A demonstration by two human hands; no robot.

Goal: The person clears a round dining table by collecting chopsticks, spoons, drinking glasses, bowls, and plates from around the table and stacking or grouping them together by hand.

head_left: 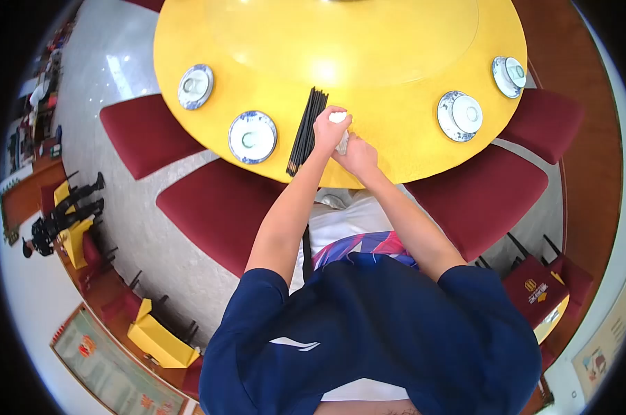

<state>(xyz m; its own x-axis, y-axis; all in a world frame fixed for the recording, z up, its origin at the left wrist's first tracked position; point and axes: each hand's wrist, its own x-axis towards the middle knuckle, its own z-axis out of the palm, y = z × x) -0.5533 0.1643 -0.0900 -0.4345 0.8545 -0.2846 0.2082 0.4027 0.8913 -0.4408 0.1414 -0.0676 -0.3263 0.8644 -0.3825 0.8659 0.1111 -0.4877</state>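
Here, left plates: two blue-patterned plates, the outer (208,77) and the inner (253,117), lie near the edge of the round yellow bench (396,83). Each bears small pale tableware; whether it contains anything, I cannot tell.
Black sticks: a loose bundle of slim, dark sticks (304,135) lies on the bench, just beside the left hand. They look light, stiff and smooth, likely to roll or fan out; best gathered around the middle.
Left hand: closed (324,129) around the upper part of a white bundle (338,117).
White bundle: held near the bench's edge. It looks light, soft and easily crumpled; a gentle grip at each end would suit.
Right hand: closed (358,158) around its lower part.
Right plates: an inner plate (443,114) and an outer plate (498,71), similarly stacked; contents unclear.
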